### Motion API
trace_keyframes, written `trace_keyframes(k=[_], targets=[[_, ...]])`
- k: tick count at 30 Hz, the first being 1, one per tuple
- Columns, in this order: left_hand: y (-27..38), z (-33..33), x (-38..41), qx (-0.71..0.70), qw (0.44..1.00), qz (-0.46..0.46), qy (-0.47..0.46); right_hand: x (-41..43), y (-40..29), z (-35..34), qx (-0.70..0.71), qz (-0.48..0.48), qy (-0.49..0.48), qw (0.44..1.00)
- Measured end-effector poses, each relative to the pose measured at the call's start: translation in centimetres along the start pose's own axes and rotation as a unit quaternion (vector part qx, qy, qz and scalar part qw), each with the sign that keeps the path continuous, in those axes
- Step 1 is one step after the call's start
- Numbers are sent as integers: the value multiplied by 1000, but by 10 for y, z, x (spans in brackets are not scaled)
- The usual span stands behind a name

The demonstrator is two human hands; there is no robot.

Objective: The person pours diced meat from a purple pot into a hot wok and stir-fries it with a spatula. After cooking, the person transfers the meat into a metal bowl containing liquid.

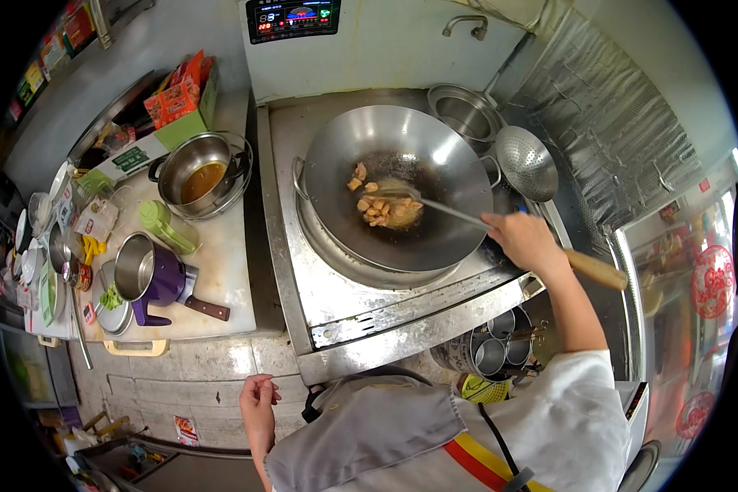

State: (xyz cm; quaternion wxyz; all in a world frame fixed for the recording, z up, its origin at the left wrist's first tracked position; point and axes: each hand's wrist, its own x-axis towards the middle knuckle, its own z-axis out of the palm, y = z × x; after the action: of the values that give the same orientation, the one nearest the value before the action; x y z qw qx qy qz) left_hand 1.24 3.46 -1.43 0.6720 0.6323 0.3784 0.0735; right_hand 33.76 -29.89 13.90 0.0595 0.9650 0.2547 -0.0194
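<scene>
My right hand (523, 240) grips the metal shaft of a wok spatula (452, 213), its wooden handle (593, 269) sticking out behind the wrist. The spatula's blade lies inside a large steel wok (369, 132), among browned chunks of food (384, 211) gathered near the bottom. Oil glistens around the chunks, and a few pieces sit slightly apart toward the wok's far left. The wok rests on a steel stove (357, 313). My left hand (259, 396) hangs in front of the stove's lower left corner, loosely curled, with no object visible in it.
A steel pot (200, 154) with brown liquid, a green lidded jug (167, 227), a purple pot (150, 270) and a wooden-handled knife (206, 307) crowd the left counter (227, 264). Right of the wok are a perforated strainer (527, 163) and steel bowls (464, 114). A faucet (467, 26) projects behind.
</scene>
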Motion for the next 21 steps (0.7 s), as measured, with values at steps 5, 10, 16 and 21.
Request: trace_keyframes(k=[5, 10, 16, 21], targets=[[2, 2, 2, -4, 1000, -4, -14, -33, -15, 28, 42, 32, -45, 998], [5, 2, 6, 5, 999, 1, -39, 6, -27, 76, 30, 87, -37, 995], [3, -9, -5, 4, 1000, 8, -22, 31, -5, 74, 32, 108, 19, 993], [4, -11, -7, 10, 1000, 3, -20, 67, 2, 69, 82, 36, 69, 994]])
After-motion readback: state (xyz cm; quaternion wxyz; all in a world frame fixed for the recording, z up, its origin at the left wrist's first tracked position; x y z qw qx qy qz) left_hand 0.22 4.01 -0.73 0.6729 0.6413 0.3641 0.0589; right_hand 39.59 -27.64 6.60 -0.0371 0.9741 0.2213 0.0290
